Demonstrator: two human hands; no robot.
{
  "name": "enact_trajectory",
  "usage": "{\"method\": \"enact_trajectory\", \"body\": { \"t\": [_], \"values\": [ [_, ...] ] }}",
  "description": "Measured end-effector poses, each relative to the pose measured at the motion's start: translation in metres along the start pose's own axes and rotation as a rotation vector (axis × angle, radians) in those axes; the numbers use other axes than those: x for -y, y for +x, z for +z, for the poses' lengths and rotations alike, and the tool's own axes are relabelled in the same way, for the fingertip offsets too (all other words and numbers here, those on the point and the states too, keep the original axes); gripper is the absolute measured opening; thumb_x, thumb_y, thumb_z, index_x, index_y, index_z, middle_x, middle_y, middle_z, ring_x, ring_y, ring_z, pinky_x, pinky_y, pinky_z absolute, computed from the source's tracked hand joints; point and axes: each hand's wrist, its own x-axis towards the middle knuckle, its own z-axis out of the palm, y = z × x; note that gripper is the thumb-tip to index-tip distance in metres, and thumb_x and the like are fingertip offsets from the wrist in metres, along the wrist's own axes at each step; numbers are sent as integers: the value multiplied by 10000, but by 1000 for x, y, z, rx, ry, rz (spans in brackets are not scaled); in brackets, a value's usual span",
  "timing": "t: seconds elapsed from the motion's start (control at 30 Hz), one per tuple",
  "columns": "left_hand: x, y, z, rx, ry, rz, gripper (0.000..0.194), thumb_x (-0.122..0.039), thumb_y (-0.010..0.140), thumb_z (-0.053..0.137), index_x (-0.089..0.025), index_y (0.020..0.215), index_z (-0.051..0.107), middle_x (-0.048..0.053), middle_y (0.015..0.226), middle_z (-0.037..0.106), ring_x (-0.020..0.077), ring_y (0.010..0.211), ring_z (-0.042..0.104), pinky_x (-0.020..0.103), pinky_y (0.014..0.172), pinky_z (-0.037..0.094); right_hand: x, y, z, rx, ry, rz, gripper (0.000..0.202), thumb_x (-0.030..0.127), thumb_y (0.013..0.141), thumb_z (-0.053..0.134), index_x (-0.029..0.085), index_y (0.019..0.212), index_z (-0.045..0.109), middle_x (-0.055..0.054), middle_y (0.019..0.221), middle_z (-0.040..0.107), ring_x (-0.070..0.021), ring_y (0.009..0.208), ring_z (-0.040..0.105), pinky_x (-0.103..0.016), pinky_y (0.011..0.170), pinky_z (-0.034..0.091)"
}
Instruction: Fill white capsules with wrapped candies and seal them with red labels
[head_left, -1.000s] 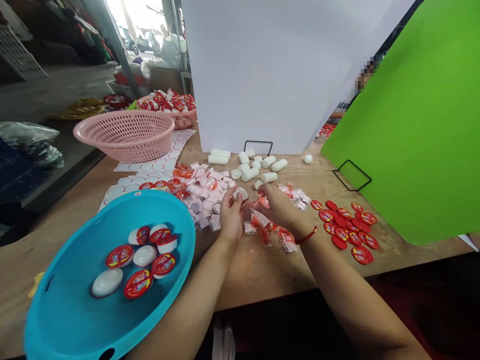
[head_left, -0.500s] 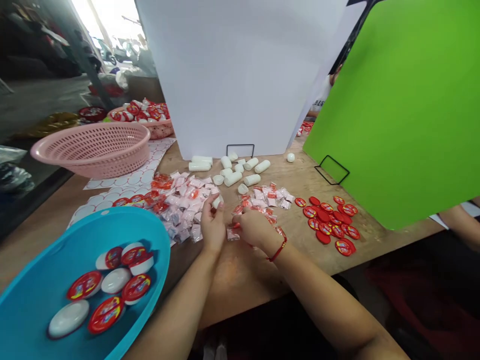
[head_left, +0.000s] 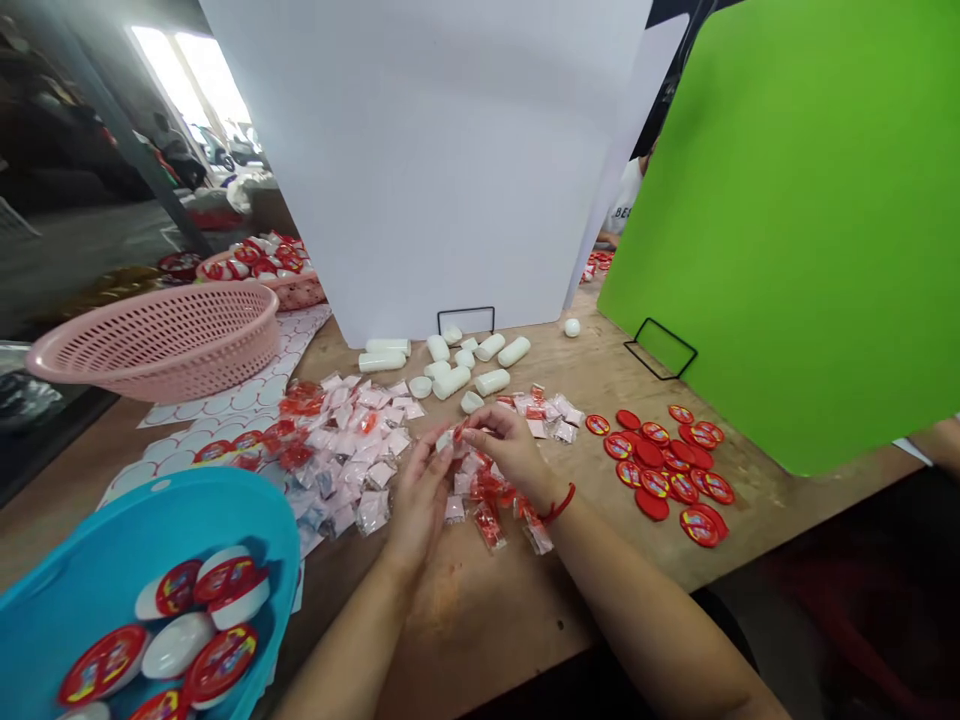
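Note:
My left hand [head_left: 418, 495] is closed around a small white plastic cup [head_left: 444, 440], mostly covered by the fingers. At the cup's mouth, my right hand [head_left: 511, 455] pinches a small red packet [head_left: 460, 432]; its far part is hidden. Below both hands lie clear-wrapped red packets [head_left: 489, 522]. To the left spreads a heap of pale pink and clear sachets [head_left: 352, 440]. More white cups [head_left: 451, 382] lie on their sides beyond the hands, several of them nested in stacks. Round red lids [head_left: 649, 455] with printed labels are scattered to the right.
A blue basin [head_left: 289, 545] at the lower left contains closed red-and-white containers [head_left: 225, 660]. Behind it stands a pink basket [head_left: 150, 385]. A white board [head_left: 435, 180] and a green board [head_left: 787, 220] rise from the wooden table [head_left: 517, 620]. Another person's arm [head_left: 934, 442] shows at right.
My right hand has lifted from the packets to the white cup, bringing a red packet. Some red packets now lie nearer the table's front. The camera view has shifted slightly.

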Motion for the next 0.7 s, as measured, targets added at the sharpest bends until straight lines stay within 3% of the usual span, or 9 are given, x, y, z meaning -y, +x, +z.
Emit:
{"method": "enact_trajectory", "body": {
  "t": [0.07,0.2,0.4,0.53,0.7],
  "values": [
    [-4,-4,5,12,-86,-93,441,-391,774,824,-227,1165,701,54,1209,692,170,1095,656,285,979,514,-7,-5,8,-72,-8,-69,231,396,790,783,200,817,664,-8,805,678,-154,753,628,-288,727,512],
    [-6,-7,7,-27,-159,-164,410,-359,729,868,-220,1088,728,52,1173,707,132,1015,675,213,879,554,-7,-16,11,-109,-266,-188,106,311,851,731,208,863,707,-44,894,720,-190,873,645,-336,840,512],
    [-4,-3,3,-114,-168,-145,399,-362,698,892,-222,1040,744,34,1175,710,105,977,672,158,802,579,2,-19,6,17,-569,-246,39,253,884,688,214,890,681,-63,1017,745,-211,1007,639,-382,954,508],
    [-7,-2,4,-167,-138,-138,419,-343,655,915,-206,1016,753,37,1154,719,98,925,673,143,765,592,-3,-20,9,32,-611,-266,251,253,910,659,199,1152,623,-83,1151,712,-209,1110,638,-370,990,506],
    [-10,-4,6,-206,-100,-142,421,-224,630,906,-212,1025,762,26,1099,733,94,927,672,129,774,593,0,-20,8,94,-637,-364,283,218,989,527,208,1265,587,-71,1286,686,-179,1235,595,-366,1083,463]
  ]
}}
